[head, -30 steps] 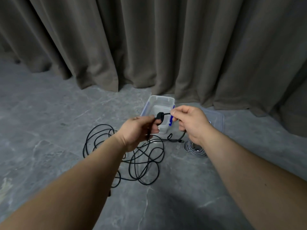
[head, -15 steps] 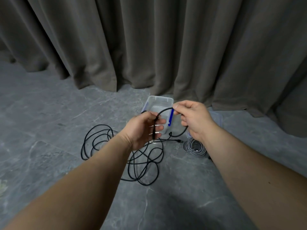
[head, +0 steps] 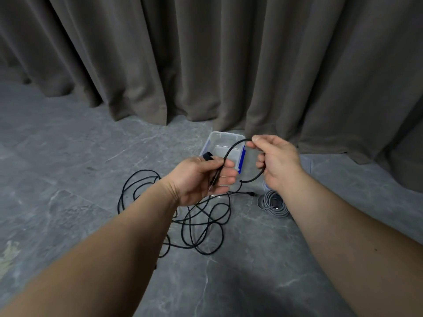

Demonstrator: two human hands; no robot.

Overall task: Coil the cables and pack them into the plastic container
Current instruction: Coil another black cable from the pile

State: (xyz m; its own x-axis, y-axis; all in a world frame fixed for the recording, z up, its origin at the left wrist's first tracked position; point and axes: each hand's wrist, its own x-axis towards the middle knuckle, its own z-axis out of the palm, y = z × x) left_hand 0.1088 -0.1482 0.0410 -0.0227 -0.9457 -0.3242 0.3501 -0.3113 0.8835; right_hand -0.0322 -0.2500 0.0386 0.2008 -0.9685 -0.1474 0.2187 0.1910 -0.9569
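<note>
Hands hold one black cable (head: pixel 235 146) up over the floor (head: pixel 68 170). In the head view, the left hand (head: pixel 201 177) grips the plug end, fingers curled around it. The right hand (head: pixel 278 162) pinches the cable higher up, so a loop arches between them. The rest lies tangled on the floor below. A clear plastic container (head: pixel 225 135) sits behind, by the curtain (head: pixel 206 53). A coiled grey cable (head: pixel 272 203) lies under the right wrist.

A plain indoor room, maybe a studio: the grey stone-tile floor (head: pixel 68 156) covers everything from 3 to 9 o'clock, and heavy taupe curtains (head: pixel 206 53) hang at 12 o'clock.
</note>
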